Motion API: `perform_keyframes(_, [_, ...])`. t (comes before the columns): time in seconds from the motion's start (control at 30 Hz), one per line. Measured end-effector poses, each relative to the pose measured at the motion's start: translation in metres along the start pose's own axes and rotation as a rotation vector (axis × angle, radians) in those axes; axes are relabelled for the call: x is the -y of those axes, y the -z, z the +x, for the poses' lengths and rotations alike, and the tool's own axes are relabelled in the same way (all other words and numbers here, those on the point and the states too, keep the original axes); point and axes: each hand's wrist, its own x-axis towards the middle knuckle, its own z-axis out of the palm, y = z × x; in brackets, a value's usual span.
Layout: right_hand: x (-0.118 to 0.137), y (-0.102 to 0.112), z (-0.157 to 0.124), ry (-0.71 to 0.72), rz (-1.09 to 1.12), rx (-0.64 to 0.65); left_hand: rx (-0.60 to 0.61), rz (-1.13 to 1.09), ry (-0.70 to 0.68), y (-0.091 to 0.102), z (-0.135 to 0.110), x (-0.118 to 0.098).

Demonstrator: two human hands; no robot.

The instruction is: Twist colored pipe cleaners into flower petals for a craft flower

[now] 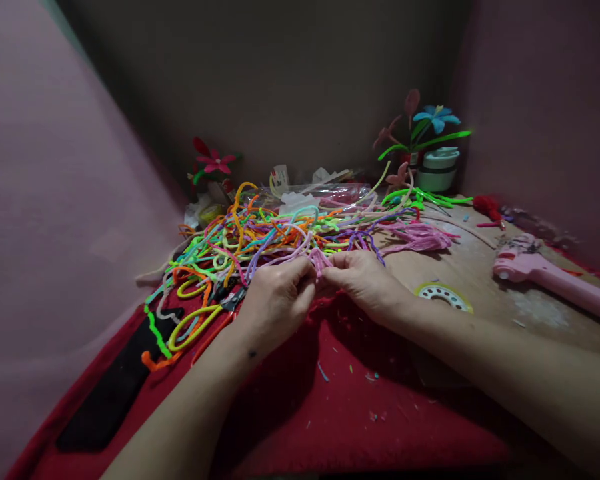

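Both hands meet over the near edge of a tangled pile of coloured pipe cleaners (275, 233). A pink pipe cleaner (319, 261), bent into loops, is pinched between them. My left hand (280, 293) is closed with its thumb and forefinger on it. My right hand (363, 283) grips the same piece from the other side, fingertips together. The exact hold is partly hidden by the fingers. Scissors with yellow handles (196, 327) lie just left of my left hand. A bundle of pink pipe cleaners (420, 237) rests beyond my right hand.
A pink tool (545, 267) lies on the brown board (500, 333) at right, near a white-and-yellow ring (443, 297). A black strip (110, 387) lies on the red cloth (370, 427). Pipe-cleaner flowers (437, 119) and a pale green container (437, 170) stand at the back.
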Motion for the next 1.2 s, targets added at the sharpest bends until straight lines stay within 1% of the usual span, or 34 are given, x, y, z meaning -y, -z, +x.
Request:
perform_keyframes(0.17, [-0.003, 0.000, -0.001, 0.179, -0.341, -0.034, 0.056, 0.049, 0.042, -0.001, -0.002, -0.003])
perform_keyframes(0.27, [-0.009, -0.001, -0.001, 0.274, -0.453, -0.060, 0.107, 0.136, 0.081, -0.004, -0.003, -0.007])
perform_keyframes(0.33, [-0.012, -0.002, -0.001, 0.303, -0.480, -0.057, 0.156, 0.220, 0.105, -0.005, -0.004, -0.010])
perform_keyframes(0.43, [-0.013, -0.003, -0.002, 0.274, -0.500, -0.039, 0.263, 0.365, 0.116, -0.007, -0.005, -0.016])
perform_keyframes(0.53, [-0.008, -0.004, -0.004, 0.185, -0.458, -0.011, 0.364, 0.470, 0.103, -0.005, -0.005, -0.023])
perform_keyframes(0.63, [-0.002, -0.006, -0.005, 0.079, -0.361, 0.040, 0.395, 0.513, 0.092, -0.003, -0.006, -0.028])
perform_keyframes(0.7, [0.000, -0.006, -0.005, 0.062, -0.330, 0.062, 0.396, 0.507, 0.089, -0.003, -0.007, -0.029])
perform_keyframes(0.87, [-0.006, -0.005, -0.006, 0.151, -0.374, 0.071, 0.380, 0.445, 0.106, -0.005, -0.007, -0.029])
perform_keyframes(0.97, [-0.010, -0.005, -0.007, 0.179, -0.334, 0.142, 0.401, 0.409, 0.105, -0.004, -0.007, -0.028])
perform_keyframes(1.03, [-0.010, -0.006, -0.008, 0.135, -0.268, 0.198, 0.438, 0.377, 0.091, -0.002, -0.007, -0.027])
perform_keyframes(1.1, [-0.007, -0.006, -0.008, 0.062, -0.218, 0.227, 0.468, 0.330, 0.076, 0.000, -0.008, -0.025])
perform_keyframes(1.2, [0.002, -0.005, -0.009, -0.012, -0.174, 0.182, 0.449, 0.250, 0.052, 0.001, -0.010, -0.022])
